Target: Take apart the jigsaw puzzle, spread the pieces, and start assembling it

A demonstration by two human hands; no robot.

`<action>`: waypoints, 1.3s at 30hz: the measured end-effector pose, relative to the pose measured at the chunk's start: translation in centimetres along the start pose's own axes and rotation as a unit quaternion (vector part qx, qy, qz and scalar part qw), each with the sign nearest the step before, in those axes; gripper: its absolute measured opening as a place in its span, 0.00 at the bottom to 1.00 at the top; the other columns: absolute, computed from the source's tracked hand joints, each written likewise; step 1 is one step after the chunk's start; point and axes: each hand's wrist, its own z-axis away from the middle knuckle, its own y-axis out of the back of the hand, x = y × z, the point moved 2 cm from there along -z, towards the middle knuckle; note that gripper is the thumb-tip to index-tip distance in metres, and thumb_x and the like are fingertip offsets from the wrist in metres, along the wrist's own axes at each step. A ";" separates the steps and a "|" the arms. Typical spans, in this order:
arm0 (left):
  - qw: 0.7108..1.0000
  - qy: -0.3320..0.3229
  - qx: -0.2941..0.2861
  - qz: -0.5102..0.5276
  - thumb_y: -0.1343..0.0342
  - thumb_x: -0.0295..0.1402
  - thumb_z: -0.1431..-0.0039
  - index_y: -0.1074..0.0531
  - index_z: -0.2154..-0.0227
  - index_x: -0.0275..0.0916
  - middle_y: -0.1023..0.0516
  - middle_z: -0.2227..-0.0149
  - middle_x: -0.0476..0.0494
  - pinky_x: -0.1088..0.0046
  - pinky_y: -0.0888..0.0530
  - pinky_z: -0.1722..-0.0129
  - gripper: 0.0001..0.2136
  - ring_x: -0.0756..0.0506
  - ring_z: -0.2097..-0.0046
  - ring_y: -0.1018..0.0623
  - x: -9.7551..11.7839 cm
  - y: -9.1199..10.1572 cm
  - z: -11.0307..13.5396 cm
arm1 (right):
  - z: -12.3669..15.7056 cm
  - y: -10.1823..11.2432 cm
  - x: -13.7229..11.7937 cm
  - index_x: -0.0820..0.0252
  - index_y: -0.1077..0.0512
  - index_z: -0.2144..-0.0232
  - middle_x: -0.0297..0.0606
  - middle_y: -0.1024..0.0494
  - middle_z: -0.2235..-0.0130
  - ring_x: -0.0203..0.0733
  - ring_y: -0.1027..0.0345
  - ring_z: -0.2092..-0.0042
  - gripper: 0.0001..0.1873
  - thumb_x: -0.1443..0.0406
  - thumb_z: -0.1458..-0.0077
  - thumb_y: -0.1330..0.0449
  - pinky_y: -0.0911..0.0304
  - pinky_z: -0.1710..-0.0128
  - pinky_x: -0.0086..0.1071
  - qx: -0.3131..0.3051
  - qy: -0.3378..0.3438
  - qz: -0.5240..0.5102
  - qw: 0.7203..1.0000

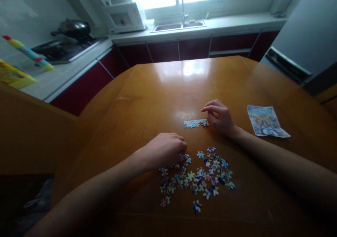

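My left hand (168, 149) is over the upper left of a heap of loose jigsaw pieces (200, 174), its fingers curled down among them. Its fingertips are mostly hidden, so I cannot make out what they hold. A short joined strip of jigsaw puzzle (193, 124) lies beyond the heap, with a notched lower edge. Beside the strip's right end rests my right hand (219, 117), fingers loosely bent and apart, with nothing visible in them. Two single pieces lie between heap and strip, one a pale blue jigsaw piece (200, 154).
A creased picture sheet (267, 121) lies on the wooden table (158, 93) to the right. Behind are a counter with a sink (181, 26), a white microwave (123, 18), and a stove with a dark pan (73, 28). A grey fridge (310, 30) stands at right.
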 end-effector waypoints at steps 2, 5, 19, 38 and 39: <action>1.000 0.008 -0.002 0.008 0.37 0.30 0.44 0.23 0.71 0.40 0.22 0.66 0.48 0.72 0.33 0.66 0.02 0.47 0.63 0.24 0.1 -0.1 0.0 | -0.1 0.0 0.0 0.53 0.22 0.67 0.37 0.24 0.65 0.45 0.31 0.60 0.15 0.76 0.46 0.44 0.35 0.60 0.42 0.001 -0.003 -0.002 1.000; 0.999 0.021 -0.006 0.025 0.38 0.30 0.43 0.23 0.70 0.40 0.22 0.65 0.48 0.71 0.33 0.65 0.02 0.47 0.61 0.25 0.0 -0.3 0.0 | -0.2 0.0 -0.1 0.53 0.22 0.67 0.37 0.23 0.65 0.45 0.31 0.60 0.16 0.76 0.46 0.45 0.35 0.59 0.42 0.003 -0.004 -0.004 1.000; 0.998 0.030 -0.013 0.057 0.40 0.26 0.44 0.23 0.66 0.42 0.22 0.61 0.48 0.72 0.33 0.62 0.05 0.47 0.59 0.24 -0.8 0.1 0.0 | -0.1 -0.1 0.1 0.53 0.22 0.69 0.36 0.23 0.66 0.44 0.31 0.60 0.15 0.76 0.47 0.44 0.35 0.59 0.41 0.005 -0.014 -0.007 1.000; 0.995 0.041 0.005 0.096 0.41 0.24 0.44 0.25 0.66 0.40 0.26 0.59 0.45 0.71 0.31 0.59 0.06 0.46 0.59 0.26 -0.3 -0.7 0.0 | -0.2 -0.1 0.2 0.54 0.23 0.71 0.37 0.23 0.66 0.45 0.31 0.60 0.15 0.76 0.47 0.44 0.34 0.59 0.42 0.005 -0.013 -0.006 1.000; 0.995 0.036 0.007 0.095 0.41 0.23 0.44 0.26 0.66 0.40 0.26 0.59 0.45 0.71 0.31 0.59 0.06 0.46 0.58 0.27 -0.2 -0.7 0.0 | -0.2 -0.1 0.1 0.54 0.23 0.71 0.37 0.23 0.66 0.44 0.31 0.60 0.15 0.76 0.47 0.45 0.34 0.59 0.42 0.006 -0.012 -0.005 1.000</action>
